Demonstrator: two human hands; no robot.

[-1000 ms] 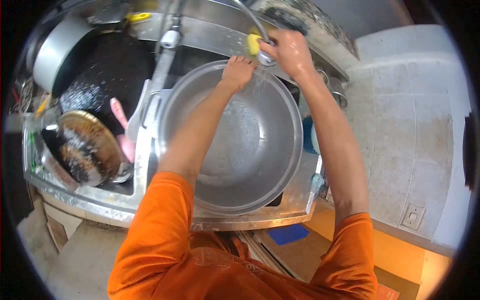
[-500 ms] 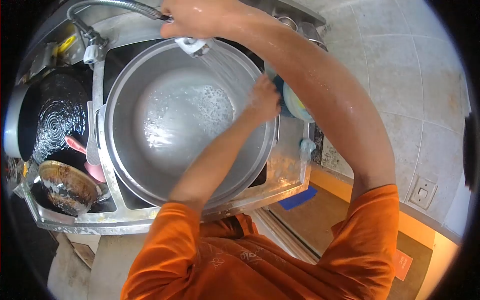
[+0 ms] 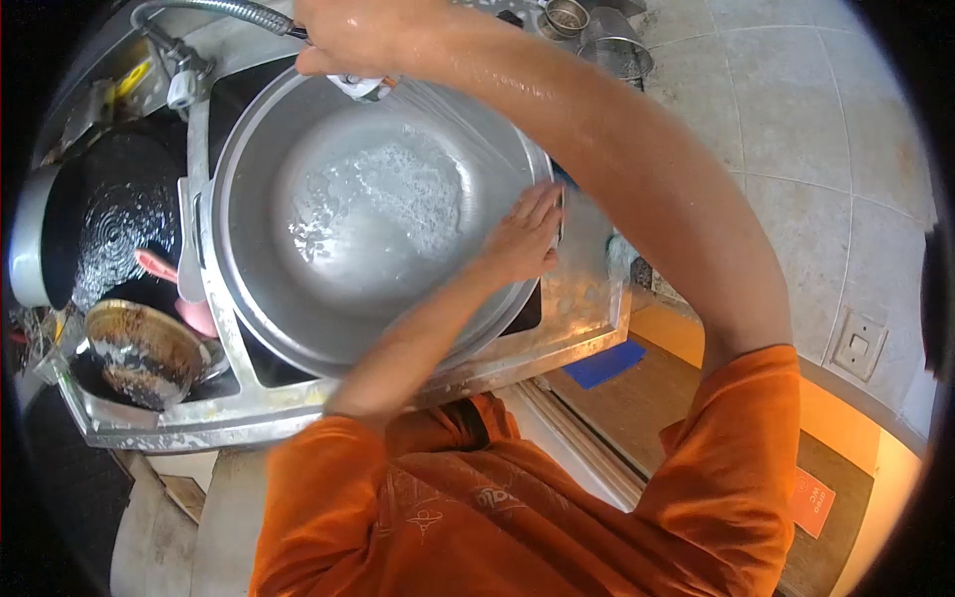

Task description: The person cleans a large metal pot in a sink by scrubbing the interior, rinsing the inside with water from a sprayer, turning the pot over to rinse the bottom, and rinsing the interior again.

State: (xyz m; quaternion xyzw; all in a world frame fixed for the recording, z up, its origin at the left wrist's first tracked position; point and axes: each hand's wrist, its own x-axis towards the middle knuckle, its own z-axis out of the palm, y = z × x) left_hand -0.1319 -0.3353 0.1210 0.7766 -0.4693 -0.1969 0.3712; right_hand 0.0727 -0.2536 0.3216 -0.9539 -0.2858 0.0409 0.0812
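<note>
A large grey metal basin [image 3: 298, 149] rests over the sink, with shallow foamy water at its bottom. My right hand [image 3: 358, 35] reaches across its far side, fingers wrapped round a white spray head [image 3: 360, 88] on a flexible metal hose [image 3: 214, 8]. Water sprays from the head toward the basin's right inner wall. My left hand [image 3: 524, 231] lies against the basin's right wall near the rim, fingers stretched out and holding nothing.
Left of the basin, a sink holds water, a grey pot [image 3: 35, 237], a scorched round pan [image 3: 144, 348] and a pink-handled utensil [image 3: 156, 265]. A white tap [image 3: 183, 90] stands behind. Metal strainers [image 3: 615, 52] sit at the back right.
The spray has swung from the water at the basin's bottom toward its right wall. My left hand has moved slightly down along the rim. Foamy water has spread over the basin's bottom.
</note>
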